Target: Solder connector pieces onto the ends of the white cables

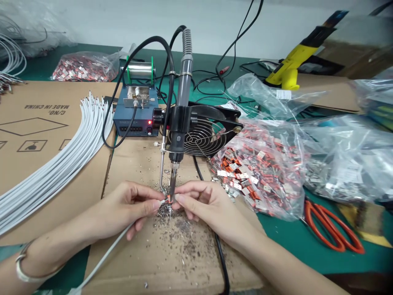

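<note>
Two hands together in the head view, fingertips almost meeting right under the iron. L hand (129,207) pinches the end of a white cable (104,258) that trails down-left across the board; R hand (208,209) pinches a small orange-and-silver connector (168,199) btw thumb & fingers. Connector sits just below the tip of the soldering iron (181,110), which is clamped upright on a stand, so neither hand carries it. Can't tell if tip actually touches metal. Thin bent metal rod (161,172) hangs just left of the tip.

Best approach, IMO: wrists low and braced on the cardboard sheet (153,262), cable end square to the connector, fingers back from the hot tip.

Dark solder scraps (167,211) litter the sheet under the hands. Most open room is toward the body. Bundle of white cables (58,164) fans out on the carton to the left, past the sheet's edge. Bulging plastic bag of connectors (258,172) crowds the R side, w/ black cord (221,258) running under R wrist. Orange-handled scissors (333,229) lie well off on the green mat (285,237). Black fan (205,137) & blue soldering station (136,116) stand close behind the iron.
</note>
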`<act>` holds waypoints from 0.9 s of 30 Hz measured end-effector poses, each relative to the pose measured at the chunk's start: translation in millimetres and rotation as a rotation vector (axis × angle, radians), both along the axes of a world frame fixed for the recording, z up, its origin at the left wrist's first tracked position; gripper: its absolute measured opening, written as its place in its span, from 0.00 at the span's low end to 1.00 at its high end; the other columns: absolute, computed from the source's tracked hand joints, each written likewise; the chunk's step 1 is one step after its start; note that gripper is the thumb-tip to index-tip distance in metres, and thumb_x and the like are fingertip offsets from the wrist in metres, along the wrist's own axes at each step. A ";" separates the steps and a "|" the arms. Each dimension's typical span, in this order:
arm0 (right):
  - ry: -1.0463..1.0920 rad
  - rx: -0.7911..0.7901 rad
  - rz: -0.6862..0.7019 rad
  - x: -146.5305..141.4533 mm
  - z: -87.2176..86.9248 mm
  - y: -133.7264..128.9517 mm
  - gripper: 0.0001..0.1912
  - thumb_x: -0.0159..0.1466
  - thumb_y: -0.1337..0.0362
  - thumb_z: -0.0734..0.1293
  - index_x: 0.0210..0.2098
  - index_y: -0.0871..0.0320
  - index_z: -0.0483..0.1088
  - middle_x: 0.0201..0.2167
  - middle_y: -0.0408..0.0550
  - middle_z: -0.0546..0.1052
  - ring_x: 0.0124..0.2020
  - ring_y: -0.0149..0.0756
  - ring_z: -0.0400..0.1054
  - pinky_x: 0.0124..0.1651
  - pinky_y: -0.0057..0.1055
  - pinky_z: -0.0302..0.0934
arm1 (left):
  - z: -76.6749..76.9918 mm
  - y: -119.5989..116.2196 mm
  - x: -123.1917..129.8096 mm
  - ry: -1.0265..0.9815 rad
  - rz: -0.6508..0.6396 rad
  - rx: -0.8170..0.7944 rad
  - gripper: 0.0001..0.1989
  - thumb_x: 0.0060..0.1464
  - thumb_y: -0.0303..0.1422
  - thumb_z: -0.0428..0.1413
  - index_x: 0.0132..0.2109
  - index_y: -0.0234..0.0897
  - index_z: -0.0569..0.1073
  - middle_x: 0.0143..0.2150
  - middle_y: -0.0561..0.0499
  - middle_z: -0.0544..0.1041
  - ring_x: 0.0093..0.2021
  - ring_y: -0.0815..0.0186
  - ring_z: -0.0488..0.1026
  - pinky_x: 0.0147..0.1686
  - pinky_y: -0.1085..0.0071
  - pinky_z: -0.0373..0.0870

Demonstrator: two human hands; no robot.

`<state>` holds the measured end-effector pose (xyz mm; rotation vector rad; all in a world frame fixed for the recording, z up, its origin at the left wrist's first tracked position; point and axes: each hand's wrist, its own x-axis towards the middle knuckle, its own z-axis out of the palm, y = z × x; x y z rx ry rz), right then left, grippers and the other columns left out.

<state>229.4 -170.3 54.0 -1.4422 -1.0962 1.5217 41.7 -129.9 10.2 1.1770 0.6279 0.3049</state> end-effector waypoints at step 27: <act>-0.094 0.040 0.002 -1.6 0.6 -4.1 0.06 0.52 0.66 0.72 0.29 0.62 0.74 0.23 0.47 0.77 0.20 0.23 0.66 0.23 0.18 0.57 | 4.2 3.8 -2.6 0.059 0.003 0.073 0.15 0.58 0.41 0.52 0.35 0.30 0.72 0.16 0.59 0.62 0.13 0.80 0.54 0.12 0.85 0.54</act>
